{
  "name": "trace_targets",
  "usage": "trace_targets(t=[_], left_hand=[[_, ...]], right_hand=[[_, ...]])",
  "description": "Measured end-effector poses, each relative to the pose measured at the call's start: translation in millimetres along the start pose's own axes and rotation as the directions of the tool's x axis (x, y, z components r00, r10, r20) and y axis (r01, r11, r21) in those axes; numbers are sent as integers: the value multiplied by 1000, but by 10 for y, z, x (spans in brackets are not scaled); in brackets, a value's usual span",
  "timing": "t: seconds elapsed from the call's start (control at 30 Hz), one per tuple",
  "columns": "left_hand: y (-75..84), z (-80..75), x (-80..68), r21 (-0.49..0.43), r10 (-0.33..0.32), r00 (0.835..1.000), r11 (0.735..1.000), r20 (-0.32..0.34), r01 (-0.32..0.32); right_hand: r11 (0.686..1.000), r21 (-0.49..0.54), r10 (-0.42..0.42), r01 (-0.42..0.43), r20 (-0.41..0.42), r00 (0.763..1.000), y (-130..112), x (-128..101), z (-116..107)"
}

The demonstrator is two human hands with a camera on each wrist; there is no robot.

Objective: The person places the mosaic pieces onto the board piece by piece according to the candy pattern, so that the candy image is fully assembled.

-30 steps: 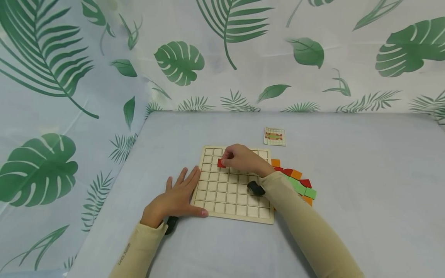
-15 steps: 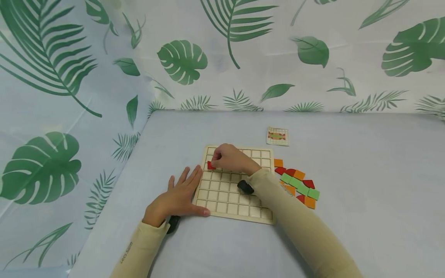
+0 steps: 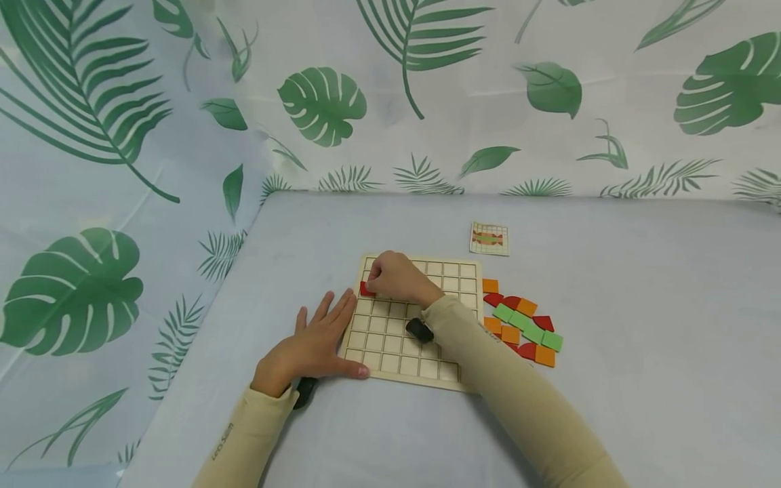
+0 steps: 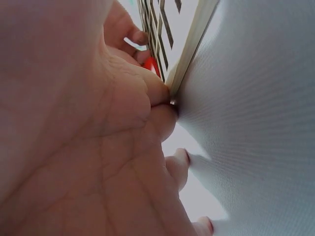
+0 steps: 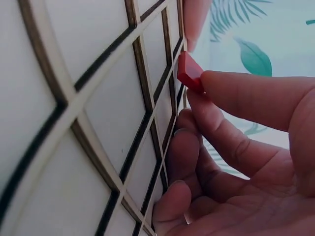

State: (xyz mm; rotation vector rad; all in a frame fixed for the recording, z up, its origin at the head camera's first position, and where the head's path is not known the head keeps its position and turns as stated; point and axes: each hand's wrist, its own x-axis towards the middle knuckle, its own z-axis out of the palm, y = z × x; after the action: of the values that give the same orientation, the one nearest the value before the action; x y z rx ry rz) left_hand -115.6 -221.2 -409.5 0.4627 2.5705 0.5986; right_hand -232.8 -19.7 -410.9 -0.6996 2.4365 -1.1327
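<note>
A wooden grid board lies flat on the table. My right hand reaches across it and pinches a red tile between thumb and forefinger. In the head view the red tile is at the board's left edge, in the second row from the far side. The right wrist view shows it tilted close over the grid, with the other fingers curled beneath. Along the board's left edge lies my left hand, fingers spread, thumb at the near left corner. In the left wrist view its fingers touch the board's side.
Right of the board lies a loose group of orange tiles, green tiles and red curved tiles, partly hidden by the right forearm. A small pattern card lies beyond the board's far right corner. Leaf-printed cloth hangs behind the table.
My right hand has moved left across the board with the red tile, from the second or third column to the left edge. The left hand stays at the board's side.
</note>
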Motion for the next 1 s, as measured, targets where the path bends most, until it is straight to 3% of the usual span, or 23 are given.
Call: trace_targets(t=[0.6,0.87,1.0], left_hand=[[7,13,3,8,-5,1000,1000,-8,5],[4,16,17,18,-13,1000,1000,-6,13],[-2,15,22,17,-10,1000,1000,-2,10]], right_hand=[[988,-154,-30,31,4,1000,-42,25,55],[976,-201,-87,85,-2,996,-41,26,67],[978,-197,-72,69,-8,997,-53,8,58]])
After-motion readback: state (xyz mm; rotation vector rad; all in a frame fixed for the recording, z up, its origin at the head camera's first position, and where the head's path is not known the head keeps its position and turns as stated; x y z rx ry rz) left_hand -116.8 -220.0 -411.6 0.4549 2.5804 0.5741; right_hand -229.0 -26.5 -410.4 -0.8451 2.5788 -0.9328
